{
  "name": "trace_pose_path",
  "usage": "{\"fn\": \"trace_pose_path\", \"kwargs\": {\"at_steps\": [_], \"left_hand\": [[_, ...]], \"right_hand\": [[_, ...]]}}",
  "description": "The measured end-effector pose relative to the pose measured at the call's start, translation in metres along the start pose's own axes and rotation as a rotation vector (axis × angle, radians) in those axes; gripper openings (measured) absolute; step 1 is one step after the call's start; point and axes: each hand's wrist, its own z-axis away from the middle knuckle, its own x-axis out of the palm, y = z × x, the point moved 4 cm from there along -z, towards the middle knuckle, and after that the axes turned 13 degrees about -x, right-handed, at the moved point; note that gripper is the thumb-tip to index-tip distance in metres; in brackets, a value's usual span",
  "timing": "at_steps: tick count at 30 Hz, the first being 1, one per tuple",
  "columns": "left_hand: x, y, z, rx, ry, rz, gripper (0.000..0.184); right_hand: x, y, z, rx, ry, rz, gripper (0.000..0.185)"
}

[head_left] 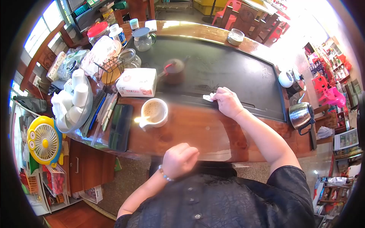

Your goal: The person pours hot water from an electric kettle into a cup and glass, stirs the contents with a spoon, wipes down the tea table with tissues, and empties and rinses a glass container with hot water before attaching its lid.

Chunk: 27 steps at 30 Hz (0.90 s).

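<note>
My right hand is closed on a crumpled white tissue, pressed to the near edge of the black tea tray. In front of my body, my left hand is curled into a loose fist by the table's front edge, and nothing shows in it. A white cup of frothy brown drink stands on the wood beyond my left hand. A brown teapot sits on the tray, behind a tissue pack.
At the left are a bowl of white cups, pens, a dark phone-like slab and a yellow fan. A glass pot and a small glass jar stand at the back, a metal kettle at the right.
</note>
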Motion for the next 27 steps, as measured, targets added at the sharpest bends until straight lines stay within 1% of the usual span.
{"fn": "trace_pose_path", "kwargs": {"at_steps": [3, 5, 7, 8, 11, 14, 16, 19, 23, 24, 25, 27], "left_hand": [[-0.001, -0.001, 0.001, 0.002, -0.003, 0.01, 0.011], [-0.002, -0.002, 0.002, 0.003, -0.009, 0.023, 0.011], [-0.001, -0.002, 0.001, 0.014, -0.009, 0.024, 0.012], [0.0, -0.003, 0.001, 0.022, -0.009, 0.019, 0.012], [0.0, -0.002, 0.001, 0.03, -0.007, 0.018, 0.012], [0.002, -0.003, 0.002, 0.013, -0.023, 0.001, 0.012], [0.003, -0.004, 0.004, 0.007, -0.029, -0.016, 0.012], [0.004, -0.003, 0.003, 0.018, -0.011, -0.039, 0.012], [0.007, -0.001, 0.002, 0.032, 0.015, -0.056, 0.013], [0.007, -0.001, 0.001, 0.037, 0.023, -0.058, 0.014], [0.007, 0.0, 0.0, 0.04, 0.03, -0.063, 0.014], [0.008, 0.002, 0.0, 0.04, 0.038, -0.072, 0.014]], "right_hand": [[-0.007, 0.009, 0.002, 0.19, -0.058, -0.074, 0.022], [-0.013, 0.035, -0.005, 0.451, -0.292, -0.184, 0.02], [-0.018, 0.057, -0.001, 0.772, -0.381, -0.446, 0.017], [-0.013, 0.068, 0.008, 0.98, -0.248, -0.706, 0.016], [-0.019, 0.065, 0.007, 0.812, -0.169, -0.394, 0.013], [-0.019, 0.042, 0.011, 0.495, -0.041, -0.141, 0.009], [-0.021, 0.026, 0.017, 0.281, 0.044, 0.025, 0.012], [-0.021, 0.02, 0.022, 0.159, -0.019, -0.028, 0.015], [-0.031, 0.026, 0.016, 0.208, -0.228, -0.125, 0.017], [-0.036, 0.032, 0.008, 0.272, -0.33, -0.196, 0.016], [-0.043, 0.038, 0.001, 0.457, -0.371, -0.346, 0.016], [-0.032, 0.071, -0.004, 0.654, -0.072, -0.428, 0.014]]}}
